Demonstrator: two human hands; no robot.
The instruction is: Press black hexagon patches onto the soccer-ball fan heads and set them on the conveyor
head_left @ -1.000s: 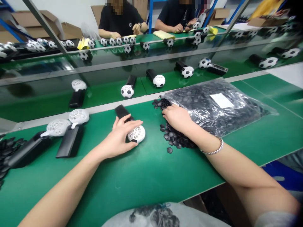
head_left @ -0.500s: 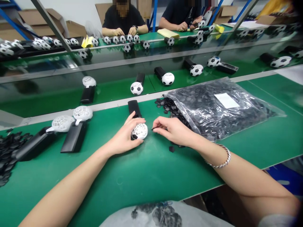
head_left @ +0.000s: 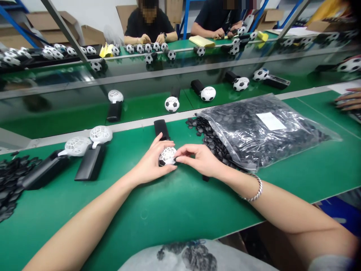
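Note:
My left hand (head_left: pixel 149 162) is wrapped round the white lattice ball head (head_left: pixel 167 155) of a small fan, which lies on the green table (head_left: pixel 175 203). Its black handle (head_left: pixel 161 129) points away from me. My right hand (head_left: pixel 199 160) pinches a small black piece against the right side of the ball head; the piece itself is almost hidden by my fingertips. A silver bracelet (head_left: pixel 254 194) hangs on my right wrist.
A clear bag of small black pieces (head_left: pixel 262 130) lies to the right, with pieces spilling from its mouth (head_left: pixel 207 135). Two unfinished fans (head_left: pixel 84 154) lie at left beside loose black pieces (head_left: pixel 8 188). Finished football fans (head_left: pixel 208 93) ride the belt. Two people sit opposite; another hand (head_left: pixel 348 99) shows at right.
My right hand left the pile of black pieces, carried one piece leftward, and now presses it onto the ball head. My left hand stayed on the fan.

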